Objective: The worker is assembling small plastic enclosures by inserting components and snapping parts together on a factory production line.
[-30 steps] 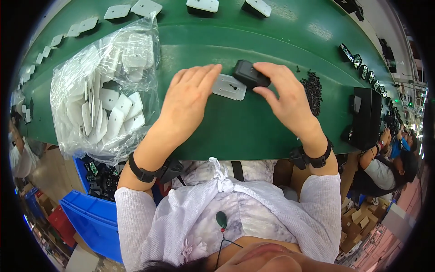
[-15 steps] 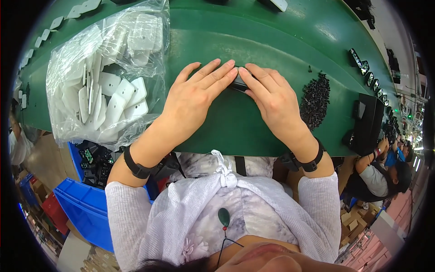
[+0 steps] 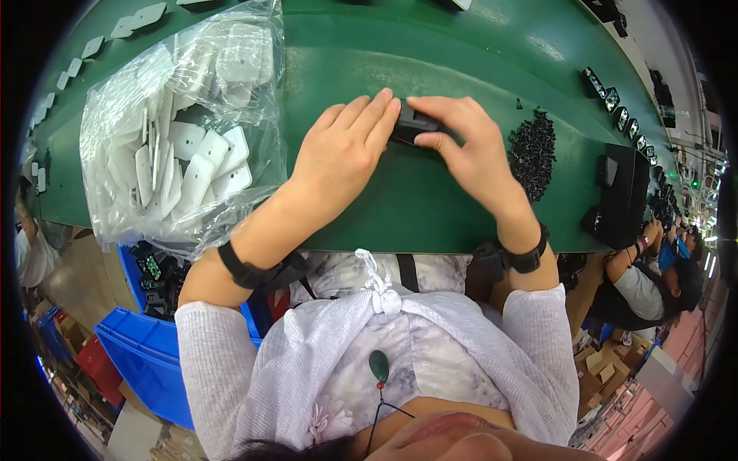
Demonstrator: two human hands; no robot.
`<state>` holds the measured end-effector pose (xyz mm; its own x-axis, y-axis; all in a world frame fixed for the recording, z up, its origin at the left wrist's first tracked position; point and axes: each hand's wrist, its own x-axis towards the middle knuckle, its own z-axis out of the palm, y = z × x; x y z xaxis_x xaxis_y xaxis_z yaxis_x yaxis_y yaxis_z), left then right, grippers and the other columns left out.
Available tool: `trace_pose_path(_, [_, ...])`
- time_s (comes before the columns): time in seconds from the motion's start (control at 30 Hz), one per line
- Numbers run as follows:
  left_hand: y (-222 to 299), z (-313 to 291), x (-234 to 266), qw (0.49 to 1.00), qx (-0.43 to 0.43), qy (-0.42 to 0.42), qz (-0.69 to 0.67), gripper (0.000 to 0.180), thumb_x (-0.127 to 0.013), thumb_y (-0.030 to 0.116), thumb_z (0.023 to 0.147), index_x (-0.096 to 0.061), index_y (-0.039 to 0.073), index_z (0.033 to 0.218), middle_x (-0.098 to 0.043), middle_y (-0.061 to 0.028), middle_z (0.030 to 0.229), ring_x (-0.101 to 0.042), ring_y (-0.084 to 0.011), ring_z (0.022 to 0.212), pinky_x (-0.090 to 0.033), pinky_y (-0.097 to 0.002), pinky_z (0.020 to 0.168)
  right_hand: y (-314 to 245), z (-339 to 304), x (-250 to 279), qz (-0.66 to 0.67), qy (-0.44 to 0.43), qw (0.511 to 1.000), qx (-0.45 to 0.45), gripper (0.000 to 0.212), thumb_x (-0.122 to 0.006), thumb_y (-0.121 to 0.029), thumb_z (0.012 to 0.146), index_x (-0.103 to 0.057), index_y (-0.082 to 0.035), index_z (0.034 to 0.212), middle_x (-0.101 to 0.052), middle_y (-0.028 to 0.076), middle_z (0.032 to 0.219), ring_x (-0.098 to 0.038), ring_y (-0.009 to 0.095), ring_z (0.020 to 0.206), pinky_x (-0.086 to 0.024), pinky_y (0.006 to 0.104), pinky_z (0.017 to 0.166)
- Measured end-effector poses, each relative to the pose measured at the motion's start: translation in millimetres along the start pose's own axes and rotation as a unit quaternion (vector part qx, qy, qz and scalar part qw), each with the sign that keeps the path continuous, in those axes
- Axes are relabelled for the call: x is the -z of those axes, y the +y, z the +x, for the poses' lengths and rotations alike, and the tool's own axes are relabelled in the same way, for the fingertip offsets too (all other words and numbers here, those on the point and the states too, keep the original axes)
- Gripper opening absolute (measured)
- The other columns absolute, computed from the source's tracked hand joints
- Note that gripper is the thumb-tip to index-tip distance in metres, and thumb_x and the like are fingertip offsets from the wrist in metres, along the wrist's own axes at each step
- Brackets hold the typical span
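Note:
A small black plastic housing (image 3: 417, 123) lies at the green table between my hands. My right hand (image 3: 478, 150) grips its right side, with the thumb at the near edge and the bent index finger at the far edge. Against the left end, the straight fingers of my left hand (image 3: 338, 154) are pressed together and hold it. They cover that end, and the left thumb is hidden. Right of my right hand is a heap of small black screws (image 3: 533, 154), with one loose screw (image 3: 519, 104) just beyond it.
A clear plastic bag (image 3: 261, 123) of white plates (image 3: 198, 179) lies at the left. A black box (image 3: 626, 192) stands on the right edge, below a row of black parts (image 3: 612, 100). Blue bins (image 3: 146, 353) sit below the table's left side. Another person (image 3: 642, 292) is at far right.
My right fingers have come off the top of the housing and now pinch its near and far edges, baring more of it. My left hand has shifted only slightly.

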<state>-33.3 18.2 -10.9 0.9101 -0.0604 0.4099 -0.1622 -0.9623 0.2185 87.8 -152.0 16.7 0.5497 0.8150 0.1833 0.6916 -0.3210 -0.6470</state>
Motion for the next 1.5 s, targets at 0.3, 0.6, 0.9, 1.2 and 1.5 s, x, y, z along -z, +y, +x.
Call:
trace_pose_path(0.3, [9.0, 3.4, 4.4, 0.71, 0.316, -0.007, -0.63, 0.029, -0.06, 0.014, 0.093, -0.059, -0.01, 0.109, -0.068, -0.0132, 0.09, -0.064, -0.0134, 0.071, -0.054, -0.0265, 0.062, -21.6, 4.1, -7.7, 0.374, 0.042, 0.919, -0.115, 0.044, -0.062, -0.014, 0.092, -0.049, 0.0, 0.132, -0.058, 0.008, 0.119, -0.055, 0.014, 0.108, -0.042, 0.0264, 0.095])
trace_pose_path(0.6, [14.9, -9.1, 33.5, 0.739, 0.296, 0.032, -0.604, 0.024, -0.062, 0.017, 0.091, -0.061, -0.002, 0.106, -0.067, -0.0133, 0.092, -0.065, -0.0204, 0.074, -0.053, -0.0309, 0.065, -9.2, 22.8, 22.9, 0.26, 0.146, 0.953, -0.055, 0.04, -0.065, -0.012, 0.091, -0.054, 0.0, 0.128, -0.061, 0.006, 0.113, -0.057, 0.013, 0.101, -0.046, 0.026, 0.089])
trace_pose_path(0.9, [-51.1, -79.4, 97.6, 0.943, 0.303, 0.107, 0.087, 0.03, -0.07, 0.018, 0.08, -0.062, 0.003, 0.104, -0.061, -0.0134, 0.106, -0.056, -0.0318, 0.099, -0.045, -0.0404, 0.084, 136.8, 85.2, 108.4, 0.019, 0.07, 0.986, -0.148, 0.037, -0.061, -0.013, 0.092, -0.055, -0.009, 0.128, -0.062, 0.006, 0.106, -0.057, 0.012, 0.097, -0.045, 0.026, 0.085])
trace_pose_path(1.2, [-50.6, -80.7, 82.8, 0.955, 0.246, -0.052, 0.16, 0.05, -0.074, 0.022, 0.073, -0.06, 0.013, 0.121, -0.059, -0.007, 0.12, -0.052, -0.0275, 0.111, -0.041, -0.0415, 0.088, 172.9, 109.3, 123.5, 0.027, 0.018, 0.968, -0.248, 0.04, -0.065, -0.028, 0.09, -0.058, -0.009, 0.125, -0.063, 0.005, 0.107, -0.057, 0.014, 0.098, -0.045, 0.0277, 0.087])
trace_pose_path(1.5, [-57.4, -76.2, 80.8, 0.952, 0.229, 0.09, 0.18, 0.017, -0.066, 0.01, 0.084, -0.069, 0.007, 0.1, -0.058, -0.0087, 0.121, -0.053, -0.0294, 0.105, -0.042, -0.0399, 0.088, 119.5, 54.4, 117.4, -0.196, 0.134, 0.963, -0.131, 0.027, -0.071, -0.027, 0.083, -0.064, -0.003, 0.094, -0.066, 0.009, 0.08, -0.061, 0.018, 0.074, -0.049, 0.0306, 0.069])
